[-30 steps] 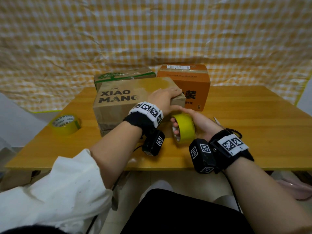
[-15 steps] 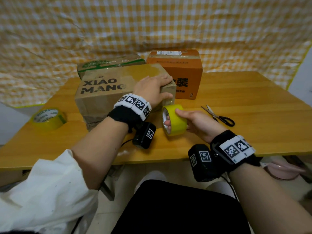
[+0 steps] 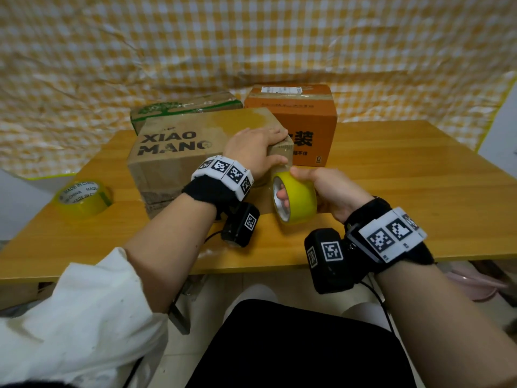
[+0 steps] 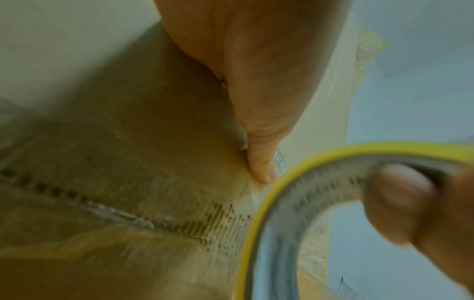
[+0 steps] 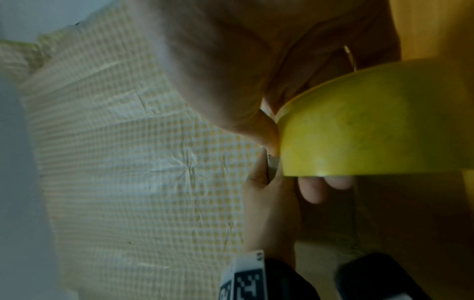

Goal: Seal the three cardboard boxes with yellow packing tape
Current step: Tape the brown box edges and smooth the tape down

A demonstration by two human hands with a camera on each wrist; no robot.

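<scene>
Yellow tape roll [image 3: 295, 200]: centre frame, right hand [image 3: 333, 191] gripping it, fingers hooked through core; now risen to the XIAO MANG box [image 3: 195, 152] corner. Left hand [image 3: 256, 152]: fingers together, flat on top, thumb pinning tape. Side strip likely nearly finished.

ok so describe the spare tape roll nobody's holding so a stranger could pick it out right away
On the wooden table, look left of the brown XIAO MANG box, near the table's left edge. The spare tape roll lies flat there, alone, its core printed MADE IN CHINA, unlike the yellow roll gripped upright.
</scene>
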